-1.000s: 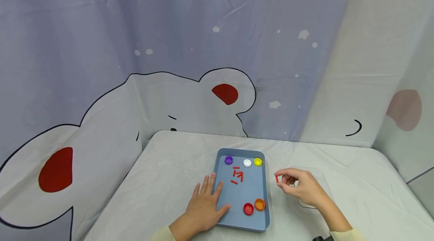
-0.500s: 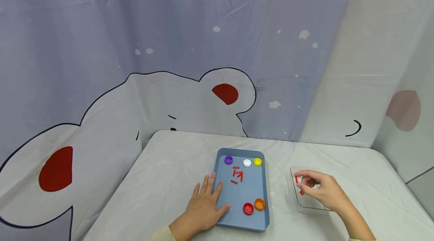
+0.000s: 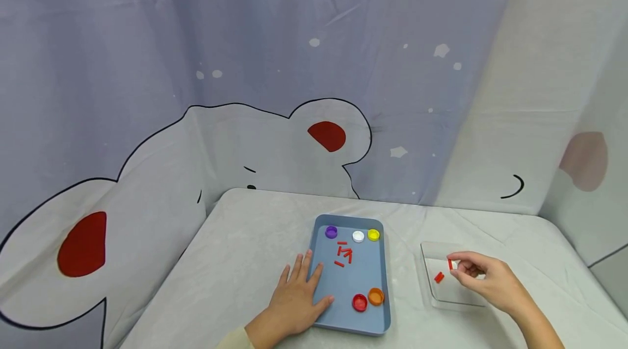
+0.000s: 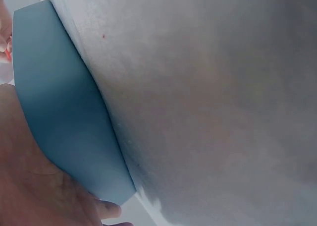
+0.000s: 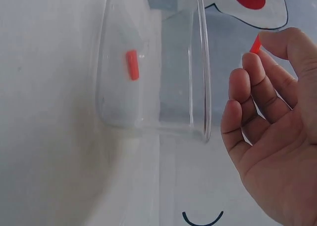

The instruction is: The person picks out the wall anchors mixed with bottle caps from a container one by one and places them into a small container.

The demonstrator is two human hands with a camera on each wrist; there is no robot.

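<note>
The right hand (image 3: pixel 483 278) pinches a red stick (image 3: pixel 450 264) above the clear box (image 3: pixel 452 293); the left hand (image 3: pixel 294 301), fingers (image 3: pixel 305 267) spread, rests over the tray's edge (image 3: pixel 311 245).

The tray (image 3: pixel 343 283) is blue-grey, and the little sticks (image 3: pixel 450 264) are red. The round cups (image 3: pixel 360 302) are purple, white, yellow, red and orange.

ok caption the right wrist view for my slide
Right hand pinching a red stick above a clear container.
</note>
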